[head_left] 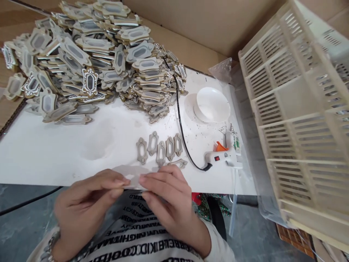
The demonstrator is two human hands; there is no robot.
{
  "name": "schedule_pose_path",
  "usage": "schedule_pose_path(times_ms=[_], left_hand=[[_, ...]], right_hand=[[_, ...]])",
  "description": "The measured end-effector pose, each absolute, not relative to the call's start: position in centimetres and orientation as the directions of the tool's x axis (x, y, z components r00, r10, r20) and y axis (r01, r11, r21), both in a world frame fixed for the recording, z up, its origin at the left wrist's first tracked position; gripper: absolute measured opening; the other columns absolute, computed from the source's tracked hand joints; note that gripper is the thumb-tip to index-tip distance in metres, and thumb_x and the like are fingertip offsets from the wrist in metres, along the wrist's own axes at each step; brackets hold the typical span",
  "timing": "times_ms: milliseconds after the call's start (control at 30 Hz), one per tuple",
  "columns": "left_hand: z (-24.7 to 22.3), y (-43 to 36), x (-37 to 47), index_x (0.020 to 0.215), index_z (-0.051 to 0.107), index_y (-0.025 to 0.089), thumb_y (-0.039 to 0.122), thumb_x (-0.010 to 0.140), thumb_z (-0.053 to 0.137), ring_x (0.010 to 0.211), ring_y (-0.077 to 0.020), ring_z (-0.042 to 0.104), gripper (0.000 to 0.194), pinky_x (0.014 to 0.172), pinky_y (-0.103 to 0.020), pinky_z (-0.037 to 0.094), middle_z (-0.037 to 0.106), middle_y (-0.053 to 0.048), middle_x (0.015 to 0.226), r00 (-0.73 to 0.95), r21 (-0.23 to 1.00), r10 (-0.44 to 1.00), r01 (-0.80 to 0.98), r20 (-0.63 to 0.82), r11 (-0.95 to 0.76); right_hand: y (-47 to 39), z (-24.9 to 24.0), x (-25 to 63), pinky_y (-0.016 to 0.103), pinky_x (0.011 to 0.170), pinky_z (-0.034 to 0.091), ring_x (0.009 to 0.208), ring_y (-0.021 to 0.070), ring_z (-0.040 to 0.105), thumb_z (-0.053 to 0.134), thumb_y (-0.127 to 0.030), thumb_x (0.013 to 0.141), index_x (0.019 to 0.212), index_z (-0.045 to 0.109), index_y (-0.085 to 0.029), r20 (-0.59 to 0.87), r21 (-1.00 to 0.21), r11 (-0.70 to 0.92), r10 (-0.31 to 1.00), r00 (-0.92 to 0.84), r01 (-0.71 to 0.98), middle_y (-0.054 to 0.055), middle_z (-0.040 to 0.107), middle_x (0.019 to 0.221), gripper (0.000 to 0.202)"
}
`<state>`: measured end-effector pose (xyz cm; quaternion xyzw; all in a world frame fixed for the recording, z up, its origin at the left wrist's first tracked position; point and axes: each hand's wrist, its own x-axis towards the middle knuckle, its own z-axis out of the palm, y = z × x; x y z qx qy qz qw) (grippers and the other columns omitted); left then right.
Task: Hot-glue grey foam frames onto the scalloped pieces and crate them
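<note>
My left hand [89, 200] and my right hand [169, 196] are both closed in a pinch at the table's front edge. Between their fingertips is a thin, flat, whitish piece [134, 182], seen nearly edge-on and mostly covered by fingers, so its kind cannot be made out. Just beyond the right hand lie several small ornate frames [160, 153], grey-beige with oval openings. One more such frame [177, 163] lies sideways close to the right knuckles.
A large heap of similar frames [103, 54] fills the back left. To the right are a white bowl [212, 105], a white glue gun [223, 158] with a black cable [180, 120], and a tall cream plastic crate [294, 109]. Dark specks dot the white tabletop [68, 153].
</note>
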<state>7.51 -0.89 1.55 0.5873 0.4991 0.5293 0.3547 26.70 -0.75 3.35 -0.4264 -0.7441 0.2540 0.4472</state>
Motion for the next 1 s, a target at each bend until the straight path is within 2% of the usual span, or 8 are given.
schedule_pose_path(times_ms=[133, 233, 300, 400, 467, 533, 700, 1000], left_hand=[[0.8, -0.7, 8.4, 0.095, 0.077, 0.032, 0.015, 0.087, 0.072, 0.070, -0.0166, 0.074, 0.019, 0.062, -0.024, 0.065, 0.078, 0.001, 0.081, 0.010, 0.980, 0.982, 0.053, 0.190, -0.190], [1.2, 0.0, 8.8, 0.094, 0.077, 0.033, 0.016, 0.086, 0.072, 0.070, -0.0150, 0.074, 0.020, 0.061, -0.021, 0.064, 0.077, 0.003, 0.081, 0.063, 0.972, 0.973, 0.060, 0.222, -0.226], [1.8, 0.6, 9.0, 0.092, 0.077, 0.033, 0.013, 0.085, 0.071, 0.069, -0.0146, 0.074, 0.022, 0.060, -0.021, 0.064, 0.077, 0.004, 0.080, 0.082, 0.953, 0.960, 0.124, 0.269, -0.277], [2.6, 1.5, 9.0, 0.092, 0.078, 0.031, 0.009, 0.081, 0.072, 0.070, -0.0149, 0.073, 0.025, 0.063, -0.024, 0.064, 0.077, 0.004, 0.081, 0.057, 0.865, 0.921, 0.326, 0.386, -0.382], [2.7, 2.0, 8.7, 0.094, 0.078, 0.031, 0.009, 0.081, 0.074, 0.071, -0.0140, 0.073, 0.026, 0.066, -0.025, 0.064, 0.077, 0.005, 0.082, 0.039, 0.795, 0.889, 0.431, 0.457, -0.428], [2.5, 2.2, 8.5, 0.098, 0.078, 0.030, 0.008, 0.081, 0.075, 0.074, -0.0123, 0.072, 0.028, 0.070, -0.024, 0.062, 0.077, 0.006, 0.084, 0.023, 0.768, 0.870, 0.459, 0.492, -0.447], [2.1, 2.3, 8.4, 0.097, 0.077, 0.027, 0.006, 0.080, 0.077, 0.072, -0.0103, 0.070, 0.027, 0.069, -0.022, 0.060, 0.075, 0.007, 0.082, 0.000, 0.763, 0.857, 0.456, 0.515, -0.458], [1.8, 2.2, 8.3, 0.096, 0.079, 0.032, 0.008, 0.077, 0.078, 0.068, -0.0142, 0.070, 0.031, 0.064, -0.027, 0.061, 0.077, 0.006, 0.080, -0.045, 0.782, 0.863, 0.447, 0.504, -0.434]], right_hand=[[-0.5, 3.7, 26.5, 0.028, 0.076, 0.059, 0.074, 0.0105, 0.073, 0.056, -0.022, 0.103, 0.100, 0.072, -0.018, 0.420, -0.872, 0.437, 0.899, -0.120, 0.221, 0.001, 0.081, 0.086, 0.016], [-0.7, 3.5, 26.8, 0.026, 0.066, 0.059, 0.069, 0.0118, 0.071, 0.061, -0.020, 0.099, 0.093, 0.075, -0.020, 0.359, -0.917, 0.356, 0.933, -0.012, 0.179, 0.000, 0.078, 0.078, 0.015], [-0.7, 3.3, 27.3, 0.025, 0.062, 0.059, 0.068, 0.0122, 0.069, 0.063, -0.014, 0.096, 0.094, 0.074, -0.021, 0.370, -0.909, 0.347, 0.927, 0.062, 0.229, 0.000, 0.076, 0.077, 0.013], [-0.2, 3.0, 28.2, 0.026, 0.067, 0.058, 0.075, 0.0135, 0.069, 0.063, -0.004, 0.092, 0.101, 0.072, -0.021, 0.505, -0.778, 0.398, 0.856, 0.107, 0.486, 0.001, 0.075, 0.083, 0.020], [0.4, 2.7, 28.6, 0.027, 0.070, 0.058, 0.078, 0.0143, 0.068, 0.062, -0.002, 0.092, 0.103, 0.071, -0.020, 0.576, -0.630, 0.401, 0.815, 0.055, 0.665, 0.003, 0.075, 0.086, 0.023], [1.1, 2.4, 28.7, 0.028, 0.070, 0.057, 0.077, 0.0151, 0.066, 0.061, -0.002, 0.094, 0.103, 0.071, -0.018, 0.605, -0.509, 0.395, 0.797, -0.009, 0.765, 0.004, 0.074, 0.084, 0.020], [1.7, 1.7, 28.3, 0.031, 0.070, 0.055, 0.077, 0.0170, 0.061, 0.058, -0.005, 0.096, 0.107, 0.069, -0.015, 0.581, -0.340, 0.423, 0.797, -0.167, 0.840, 0.006, 0.070, 0.084, 0.018], [2.0, 1.8, 28.1, 0.032, 0.069, 0.053, 0.077, 0.0176, 0.055, 0.057, -0.003, 0.096, 0.105, 0.067, -0.015, 0.524, -0.227, 0.422, 0.813, -0.255, 0.877, 0.006, 0.067, 0.085, 0.017]])
